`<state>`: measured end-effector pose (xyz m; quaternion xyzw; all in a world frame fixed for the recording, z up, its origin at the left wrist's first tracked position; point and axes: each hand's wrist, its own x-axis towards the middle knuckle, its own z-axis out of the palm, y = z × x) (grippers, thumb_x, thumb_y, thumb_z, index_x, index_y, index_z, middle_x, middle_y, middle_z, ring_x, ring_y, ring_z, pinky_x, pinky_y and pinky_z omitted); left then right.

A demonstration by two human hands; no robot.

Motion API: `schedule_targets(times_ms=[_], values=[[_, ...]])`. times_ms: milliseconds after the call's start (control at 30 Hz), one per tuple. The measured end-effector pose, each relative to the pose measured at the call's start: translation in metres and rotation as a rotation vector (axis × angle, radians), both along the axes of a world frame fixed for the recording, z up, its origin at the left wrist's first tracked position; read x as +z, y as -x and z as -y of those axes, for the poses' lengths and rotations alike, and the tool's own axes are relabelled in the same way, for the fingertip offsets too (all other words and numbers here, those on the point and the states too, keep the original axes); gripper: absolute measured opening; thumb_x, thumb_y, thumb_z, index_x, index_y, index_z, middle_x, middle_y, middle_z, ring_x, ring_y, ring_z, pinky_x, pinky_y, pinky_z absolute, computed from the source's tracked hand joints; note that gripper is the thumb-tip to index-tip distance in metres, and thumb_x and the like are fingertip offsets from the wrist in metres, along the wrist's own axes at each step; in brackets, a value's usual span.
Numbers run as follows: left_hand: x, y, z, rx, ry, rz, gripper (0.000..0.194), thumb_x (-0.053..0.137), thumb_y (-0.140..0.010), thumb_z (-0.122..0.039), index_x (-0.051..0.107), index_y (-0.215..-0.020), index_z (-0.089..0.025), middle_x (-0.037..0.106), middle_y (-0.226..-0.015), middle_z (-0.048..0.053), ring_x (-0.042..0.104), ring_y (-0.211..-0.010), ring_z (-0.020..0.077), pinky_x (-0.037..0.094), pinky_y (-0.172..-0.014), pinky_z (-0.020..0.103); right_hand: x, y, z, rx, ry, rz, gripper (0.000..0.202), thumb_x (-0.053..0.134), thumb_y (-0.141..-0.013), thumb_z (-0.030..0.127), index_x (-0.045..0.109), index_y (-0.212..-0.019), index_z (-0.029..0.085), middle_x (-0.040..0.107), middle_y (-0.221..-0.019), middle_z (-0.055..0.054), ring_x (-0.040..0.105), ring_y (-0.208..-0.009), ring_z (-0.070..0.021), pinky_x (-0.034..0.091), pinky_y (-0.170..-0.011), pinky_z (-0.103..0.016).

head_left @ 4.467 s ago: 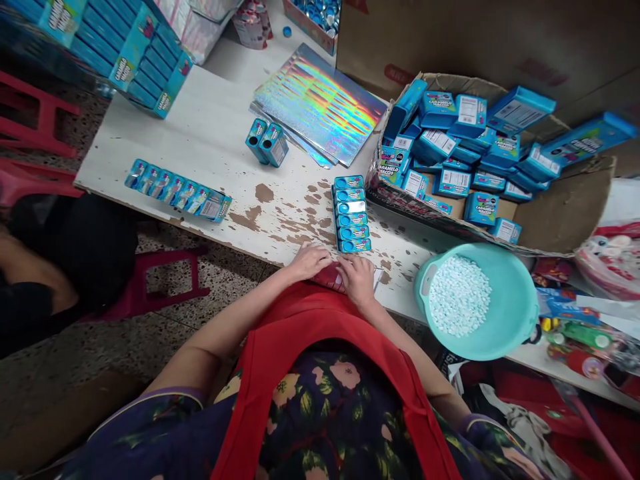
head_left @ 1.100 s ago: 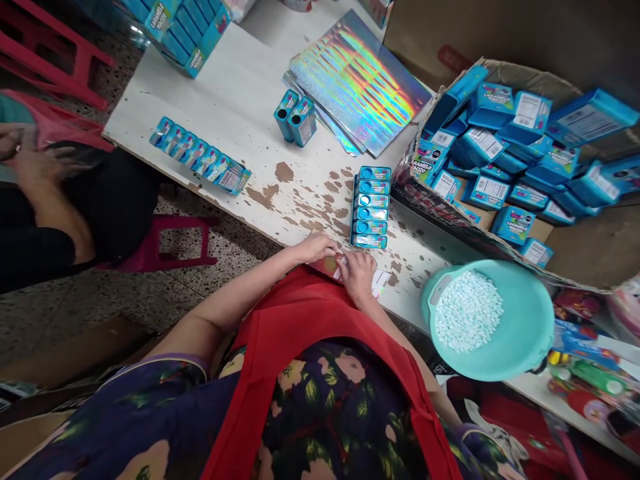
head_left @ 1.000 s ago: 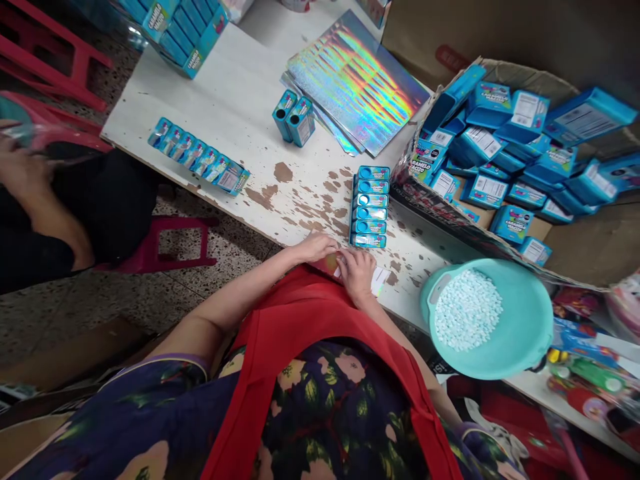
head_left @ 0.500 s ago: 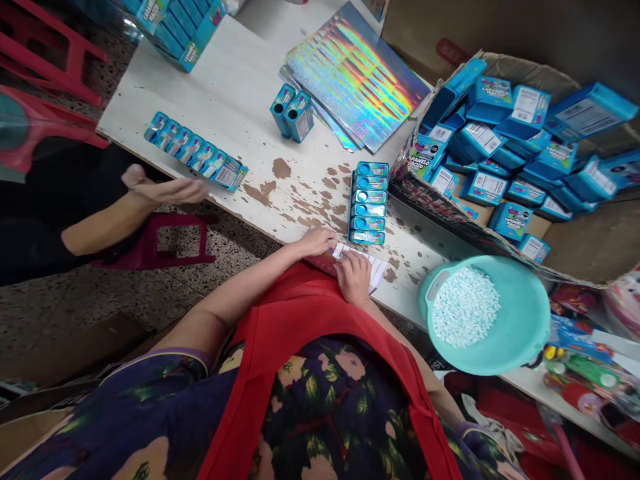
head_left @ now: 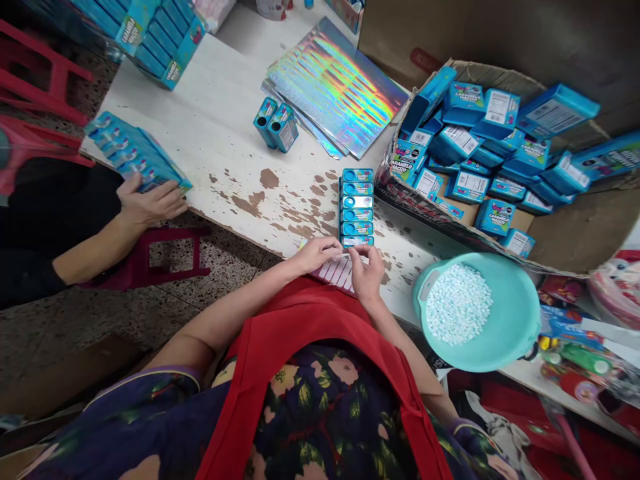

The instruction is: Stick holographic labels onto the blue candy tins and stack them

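My left hand (head_left: 320, 255) and my right hand (head_left: 367, 268) meet at the table's front edge, fingertips pinched on a small whitish strip between them. Under them, against the red apron, lies a sheet with rows of white strips (head_left: 336, 272). Just beyond my fingers stands a row of several blue boxes (head_left: 357, 215) with round marks on their tops. Two blue boxes with dark round holes (head_left: 284, 127) stand farther back, beside shiny holographic sheets (head_left: 345, 80).
A carton (head_left: 450, 233) of blue boxes stands at the right, with a turquoise tub (head_left: 510, 333) of white pellets nearer me. At the left, another person's hand (head_left: 150, 200) holds a row of blue boxes (head_left: 135, 150). A blue display box (head_left: 173, 70) sits behind.
Both my hands have lifted off the sheet and come together, holding the small strip. The other person's hand has moved onto the left row, which now sits farther left and turned.
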<state>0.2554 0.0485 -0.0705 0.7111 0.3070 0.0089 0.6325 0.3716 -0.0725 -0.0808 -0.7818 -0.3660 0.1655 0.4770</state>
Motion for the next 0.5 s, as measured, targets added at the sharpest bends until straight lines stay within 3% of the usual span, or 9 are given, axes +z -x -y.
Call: schedule_targets(times_ms=[133, 267, 500], values=[[-0.003, -0.024, -0.016, 0.04, -0.218, -0.043, 0.022, 0.043, -0.087, -0.03, 0.059, -0.095, -0.017, 0.058, -0.076, -0.001, 0.053, -0.072, 0.014, 0.041, -0.069, 0.025, -0.015, -0.009, -0.026, -0.17, 0.0, 0.095, 0.02, 0.059, -0.087, 0.037, 0.064, -0.081, 0.019, 0.057, -0.094, -0.007, 0.051, -0.097, -0.0209, 0.041, -0.089, -0.037], [-0.019, -0.037, -0.028, 0.052, -0.273, -0.093, 0.022, 0.04, -0.085, -0.02, 0.049, -0.104, -0.016, 0.053, -0.079, 0.0, 0.051, -0.073, 0.0149, 0.042, -0.072, 0.026, -0.032, -0.017, -0.044, -0.279, 0.1, 0.08, 0.019, 0.061, -0.085, 0.036, 0.066, -0.081, 0.018, 0.052, -0.104, -0.011, 0.047, -0.109, -0.0253, 0.036, -0.099, -0.044], [-0.048, -0.037, -0.022, 0.128, -0.258, -0.014, 0.014, 0.034, -0.09, -0.024, 0.035, -0.104, -0.02, 0.052, -0.092, 0.003, 0.051, -0.079, 0.0141, 0.044, -0.075, 0.026, -0.058, -0.028, -0.049, -0.387, 0.065, -0.158, 0.023, 0.067, -0.076, 0.038, 0.059, -0.084, 0.018, 0.056, -0.094, -0.007, 0.055, -0.095, -0.0209, 0.046, -0.09, -0.038]])
